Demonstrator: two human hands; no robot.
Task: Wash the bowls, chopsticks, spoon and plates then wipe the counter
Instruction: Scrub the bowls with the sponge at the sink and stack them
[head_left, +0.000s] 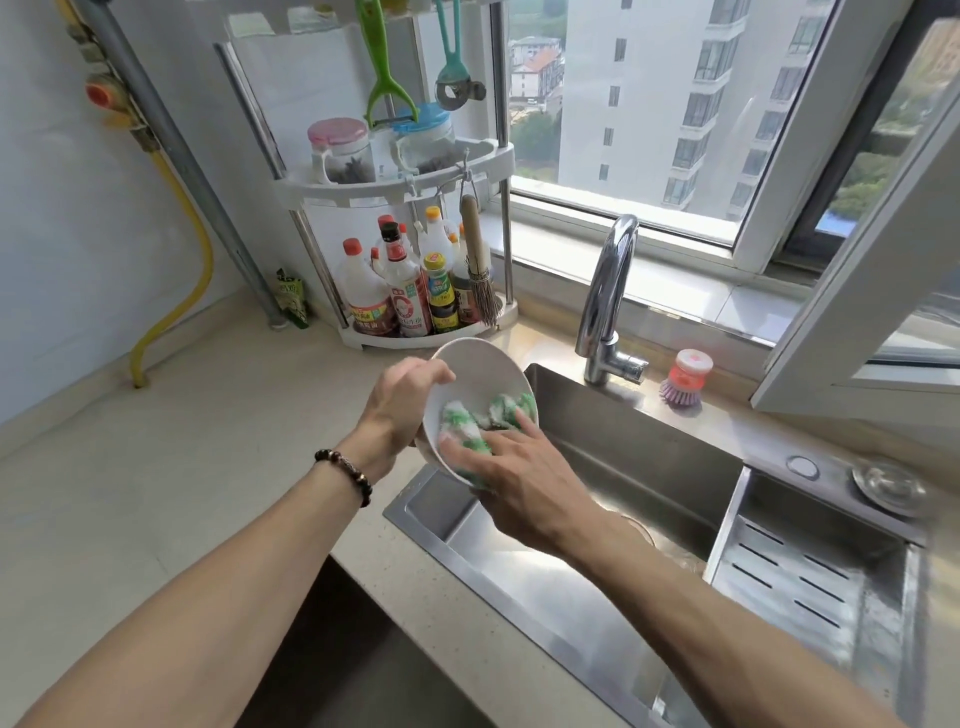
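- Left hand (402, 397): fingers curled over the rim of a white bowl (475, 379), gripping it, tilted, above the sink's (649, 457) left edge.
- Right hand (524, 473): fingers spread nearly straight, pressing a soapy green scrubber (467, 421) against the bowl's inner wall.
- Tabletop (182, 467) lies left of both hands.
- Faucet (605, 306) stands beyond the right fingertips.

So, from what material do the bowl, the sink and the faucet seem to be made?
Bowl: probably glazed ceramic, white and smooth with a soft sheen; melamine is possible. Sink: brushed stainless steel, matte grey. Faucet: polished chrome-like metal with mirror reflections.
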